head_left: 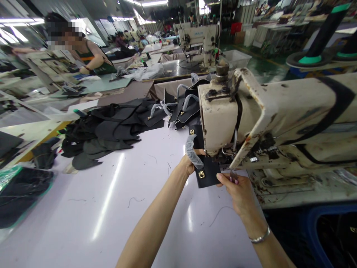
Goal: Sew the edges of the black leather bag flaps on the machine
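Fluorescent tubes (pixel 154 3) are glowing over a crowded sewing workshop, and a pale, glossy counter (pixel 83 212) is filling the foreground. On it, at the front of an industrial sewing machine (pixel 219 119), a black panel (pixel 208 178) is lying partly beneath the machine head, its near end showing. An arched handle (pixel 191 149) wrapped in clear film is rising from the panel between two gold-coloured fittings (pixel 201 174). The left hand (pixel 189 164) is reaching past the handle, its fingers touching the panel close to the needle area; the handle is partly hiding them, so I cannot tell how tightly they are gripping. The right hand (pixel 239 190) is pinching the panel's near right corner with thumb and fingers, while also keeping a small metal-tipped tool (pixel 233 176) tucked in its grasp; a silvery bracelet (pixel 260 236) is circling that wrist. Beyond the panel, similar black pieces with wrapped handles (pixel 184 108) are sitting in a heap, and to their left dark cut pieces (pixel 111 126) are lying piled. Loose threads (pixel 136 200) are straggling across the counter, and a green-edged bundle (pixel 23 197) is resting at the far left. Farther back, another sewing machine (pixel 199 37) is standing, and a co-worker (pixel 93 56) in a dark green apron is bending over a workstation.
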Demonstrator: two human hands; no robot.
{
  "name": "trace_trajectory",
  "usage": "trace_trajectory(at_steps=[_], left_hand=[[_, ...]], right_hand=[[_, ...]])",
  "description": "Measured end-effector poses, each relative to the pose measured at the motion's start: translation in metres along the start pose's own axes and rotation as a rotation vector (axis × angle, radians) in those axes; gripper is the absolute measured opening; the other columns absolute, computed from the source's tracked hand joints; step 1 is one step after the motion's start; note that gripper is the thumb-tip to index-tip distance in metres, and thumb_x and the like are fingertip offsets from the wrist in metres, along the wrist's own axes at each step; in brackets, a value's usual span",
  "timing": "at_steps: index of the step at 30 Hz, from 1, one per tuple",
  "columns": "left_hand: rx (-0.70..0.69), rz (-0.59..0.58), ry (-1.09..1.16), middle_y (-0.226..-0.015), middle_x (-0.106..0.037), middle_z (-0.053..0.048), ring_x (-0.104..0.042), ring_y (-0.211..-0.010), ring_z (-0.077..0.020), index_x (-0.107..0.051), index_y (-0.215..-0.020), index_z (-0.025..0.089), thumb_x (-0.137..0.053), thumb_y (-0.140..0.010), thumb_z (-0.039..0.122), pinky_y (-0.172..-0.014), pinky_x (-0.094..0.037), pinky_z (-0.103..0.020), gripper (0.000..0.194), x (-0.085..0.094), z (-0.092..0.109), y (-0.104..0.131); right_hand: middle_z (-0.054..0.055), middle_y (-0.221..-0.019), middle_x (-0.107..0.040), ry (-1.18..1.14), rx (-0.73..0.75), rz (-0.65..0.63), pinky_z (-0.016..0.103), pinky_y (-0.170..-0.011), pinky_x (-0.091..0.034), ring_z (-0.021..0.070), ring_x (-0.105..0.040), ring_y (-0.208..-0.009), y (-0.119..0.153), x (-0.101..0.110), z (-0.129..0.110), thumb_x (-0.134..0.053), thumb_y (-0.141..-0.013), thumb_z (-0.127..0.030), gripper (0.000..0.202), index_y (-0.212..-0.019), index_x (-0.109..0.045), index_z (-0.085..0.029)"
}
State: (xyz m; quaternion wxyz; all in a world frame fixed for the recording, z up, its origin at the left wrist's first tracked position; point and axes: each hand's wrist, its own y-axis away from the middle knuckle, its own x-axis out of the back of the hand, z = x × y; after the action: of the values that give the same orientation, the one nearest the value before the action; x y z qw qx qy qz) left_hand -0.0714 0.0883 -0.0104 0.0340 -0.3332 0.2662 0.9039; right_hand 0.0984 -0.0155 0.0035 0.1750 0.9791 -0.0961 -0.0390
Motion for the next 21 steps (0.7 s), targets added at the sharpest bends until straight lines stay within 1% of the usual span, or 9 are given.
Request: trace_trajectory(at_steps=[4,7,12,14,18,21], left_hand=[[0.056,-0.01,0.008,-0.074,-0.079,-0.009,-0.078,-0.065,-0.0254,-0.074,-0.08,0.011,-0.07,-0.07,0.004,-0.064,-0.067,-0.036,0.013,0.003,0.003,-0.011],[0.074,0.006,0.007,-0.07,-0.078,-0.008,-0.076,-0.059,-0.024,-0.073,-0.08,0.011,-0.068,-0.071,0.003,-0.061,-0.067,-0.035,0.013,0.002,0.007,-0.015],[0.105,0.021,-0.003,-0.065,-0.076,-0.007,-0.073,-0.053,-0.0218,-0.074,-0.081,0.01,-0.065,-0.071,0.001,-0.057,-0.066,-0.033,0.017,0.002,0.012,-0.024],[0.115,0.018,-0.005,-0.065,-0.076,-0.008,-0.073,-0.053,-0.0221,-0.074,-0.082,0.01,-0.065,-0.071,0.002,-0.056,-0.066,-0.033,0.016,0.003,0.013,-0.028],[0.118,0.01,0.0,-0.069,-0.077,-0.011,-0.074,-0.057,-0.024,-0.074,-0.082,0.008,-0.066,-0.072,0.003,-0.06,-0.066,-0.035,0.014,0.004,0.017,-0.033],[0.107,0.012,0.008,-0.07,-0.077,-0.011,-0.074,-0.056,-0.0228,-0.074,-0.083,0.006,-0.066,-0.073,0.003,-0.061,-0.066,-0.034,0.013,0.003,0.021,-0.032]], right_hand=[[-0.002,-0.049,-0.054,-0.044,-0.001,0.022,0.027,-0.05,-0.031,0.0109,-0.04,-0.048,-0.006,-0.005,0.002,-0.088,-0.061,-0.048,0.034,-0.062,-0.078,-0.016],[0.0,-0.05,-0.058,-0.055,0.003,0.046,0.027,-0.049,-0.027,0.0102,-0.039,-0.049,-0.009,-0.008,0.005,-0.088,-0.063,-0.049,0.036,-0.063,-0.078,-0.015],[0.004,-0.06,-0.067,-0.116,-0.023,0.097,0.027,-0.047,-0.021,0.0083,-0.035,-0.048,-0.009,-0.018,0.009,-0.09,-0.064,-0.049,0.038,-0.073,-0.081,-0.013],[0.003,-0.06,-0.066,-0.17,-0.025,0.122,0.026,-0.047,-0.021,0.0073,-0.033,-0.048,-0.008,-0.023,0.01,-0.091,-0.063,-0.049,0.038,-0.069,-0.079,-0.014],[-0.001,-0.055,-0.059,-0.293,-0.038,0.189,0.024,-0.047,-0.021,0.0057,-0.028,-0.048,-0.007,-0.035,0.011,-0.094,-0.059,-0.049,0.042,-0.058,-0.07,-0.014],[-0.001,-0.055,-0.056,-0.348,-0.028,0.246,0.024,-0.047,-0.023,0.0059,-0.029,-0.049,-0.004,-0.046,0.012,-0.094,-0.061,-0.049,0.044,-0.057,-0.066,-0.015]])
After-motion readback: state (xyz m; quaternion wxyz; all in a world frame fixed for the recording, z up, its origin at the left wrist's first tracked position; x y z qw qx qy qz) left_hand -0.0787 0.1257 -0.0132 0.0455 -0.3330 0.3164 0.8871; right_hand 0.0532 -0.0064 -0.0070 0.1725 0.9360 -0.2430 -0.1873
